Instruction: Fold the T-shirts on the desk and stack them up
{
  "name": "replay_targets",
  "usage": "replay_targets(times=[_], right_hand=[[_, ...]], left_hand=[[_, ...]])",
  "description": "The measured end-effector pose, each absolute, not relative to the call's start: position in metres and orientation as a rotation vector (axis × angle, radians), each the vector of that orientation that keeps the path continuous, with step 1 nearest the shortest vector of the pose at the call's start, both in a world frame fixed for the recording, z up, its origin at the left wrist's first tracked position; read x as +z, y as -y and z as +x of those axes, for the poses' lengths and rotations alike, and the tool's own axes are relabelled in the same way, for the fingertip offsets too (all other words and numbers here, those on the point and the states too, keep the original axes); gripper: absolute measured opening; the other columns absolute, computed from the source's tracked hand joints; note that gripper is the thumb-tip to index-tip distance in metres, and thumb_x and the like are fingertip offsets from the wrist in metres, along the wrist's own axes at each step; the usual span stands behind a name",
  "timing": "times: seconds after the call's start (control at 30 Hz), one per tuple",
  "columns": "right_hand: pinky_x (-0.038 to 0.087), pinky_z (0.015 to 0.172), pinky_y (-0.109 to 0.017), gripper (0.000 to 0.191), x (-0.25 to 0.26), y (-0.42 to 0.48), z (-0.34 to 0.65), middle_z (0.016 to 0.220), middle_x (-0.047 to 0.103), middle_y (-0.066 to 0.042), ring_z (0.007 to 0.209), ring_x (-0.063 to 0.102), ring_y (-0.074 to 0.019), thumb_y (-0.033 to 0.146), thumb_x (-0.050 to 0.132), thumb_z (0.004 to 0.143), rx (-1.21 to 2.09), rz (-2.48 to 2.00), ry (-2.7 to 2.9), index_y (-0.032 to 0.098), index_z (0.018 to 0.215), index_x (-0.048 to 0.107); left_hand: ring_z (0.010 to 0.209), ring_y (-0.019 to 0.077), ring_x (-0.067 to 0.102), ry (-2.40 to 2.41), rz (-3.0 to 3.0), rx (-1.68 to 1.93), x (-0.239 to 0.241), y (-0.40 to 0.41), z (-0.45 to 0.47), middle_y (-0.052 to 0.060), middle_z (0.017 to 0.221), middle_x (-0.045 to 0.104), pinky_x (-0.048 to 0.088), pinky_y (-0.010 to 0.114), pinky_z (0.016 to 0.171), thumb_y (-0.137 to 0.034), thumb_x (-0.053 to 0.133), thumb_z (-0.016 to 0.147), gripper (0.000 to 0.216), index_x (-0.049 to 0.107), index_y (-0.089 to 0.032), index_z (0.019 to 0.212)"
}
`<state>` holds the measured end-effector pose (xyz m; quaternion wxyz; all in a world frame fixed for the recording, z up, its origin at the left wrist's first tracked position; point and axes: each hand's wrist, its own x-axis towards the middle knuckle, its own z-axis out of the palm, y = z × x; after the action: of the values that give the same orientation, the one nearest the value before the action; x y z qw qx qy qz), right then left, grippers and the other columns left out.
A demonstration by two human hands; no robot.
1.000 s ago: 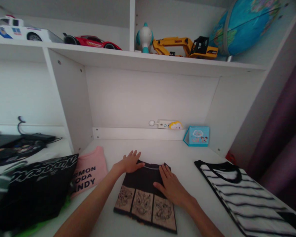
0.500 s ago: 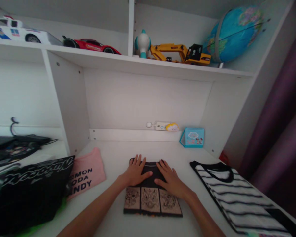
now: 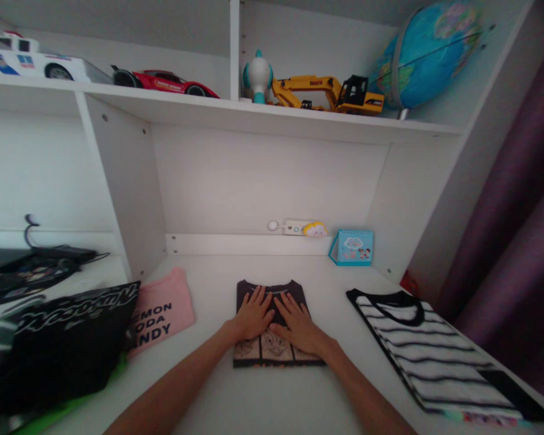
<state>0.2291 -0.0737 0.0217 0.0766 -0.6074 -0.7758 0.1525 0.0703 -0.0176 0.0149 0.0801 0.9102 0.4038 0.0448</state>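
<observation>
A dark folded T-shirt (image 3: 243, 294) with tan printed panels lies flat on the white desk in front of me, its collar toward the back. My left hand (image 3: 254, 314) rests flat on its left half, fingers spread and pointing away from me. On its right half my right hand (image 3: 296, 323) lies flat too, fingers apart. The two thumbs are close together over the middle of the shirt. Both hands cover part of the print.
A folded striped T-shirt (image 3: 435, 344) lies at the right. To the left are a pink garment (image 3: 172, 308) and a black one (image 3: 68, 350). A blue desk calendar (image 3: 354, 248) and a power strip (image 3: 294, 228) are at the back. Toys and a globe (image 3: 435, 54) fill the shelf above.
The dark T-shirt sits a little farther back, and its lower edge is closer to my hands. My hands have moved inward, off the collar corners toward the shirt's middle.
</observation>
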Motion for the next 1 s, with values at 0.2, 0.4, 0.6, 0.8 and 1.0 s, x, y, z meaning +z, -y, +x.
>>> replay_targets(times=[0.2,0.4,0.6,0.8,1.0], right_hand=[[0.005,0.102,-0.049,0.071,0.032,0.116,0.226,0.142,-0.004,-0.002,0.129,-0.008,-0.0211,0.064,0.023,0.078,0.585,-1.641,2.438,0.026,0.135,0.004],[0.006,0.103,-0.047,0.072,0.020,0.131,0.225,0.143,0.002,-0.003,0.129,-0.001,-0.0233,0.059,0.035,0.078,0.542,-1.634,2.426,0.025,0.136,0.010],[0.035,0.087,-0.032,0.044,0.028,0.103,0.257,0.108,0.055,-0.017,0.102,0.049,-0.0229,0.028,0.041,0.080,0.351,-1.976,1.852,0.006,0.118,0.046],[0.041,0.072,-0.029,0.033,0.012,0.077,0.271,0.092,0.062,-0.012,0.087,0.057,-0.0226,0.022,0.055,0.066,0.505,-2.045,1.612,0.011,0.098,0.055],[0.044,0.057,-0.026,0.022,0.006,0.066,0.274,0.074,0.065,-0.010,0.070,0.062,-0.0205,0.024,0.056,0.062,0.862,-1.873,1.469,0.009,0.077,0.060]], left_hand=[[0.129,0.0269,-0.003,-1.104,2.687,0.145,0.025,0.062,0.038,0.011,0.142,0.001,0.012,0.050,0.100,-0.057,0.019,0.083,0.065,0.011,-0.020,0.136],[0.129,0.0267,0.002,-1.084,2.639,0.142,0.018,0.071,0.025,0.012,0.141,0.008,0.013,0.047,0.102,-0.054,0.027,0.083,0.064,0.020,-0.017,0.135],[0.105,0.0231,0.050,-1.416,2.307,0.468,0.030,0.036,0.010,0.016,0.115,0.053,0.037,0.032,0.089,-0.033,0.037,0.081,0.050,0.041,-0.006,0.123],[0.083,0.0212,0.060,-1.311,1.838,0.674,0.016,0.022,0.006,0.010,0.098,0.063,0.045,0.028,0.071,-0.032,0.055,0.068,0.057,0.045,-0.008,0.118],[0.056,0.0128,0.057,-1.186,1.320,0.651,0.025,0.034,0.010,0.005,0.065,0.063,0.041,0.020,0.049,-0.037,0.067,0.059,0.046,0.058,-0.006,0.091]])
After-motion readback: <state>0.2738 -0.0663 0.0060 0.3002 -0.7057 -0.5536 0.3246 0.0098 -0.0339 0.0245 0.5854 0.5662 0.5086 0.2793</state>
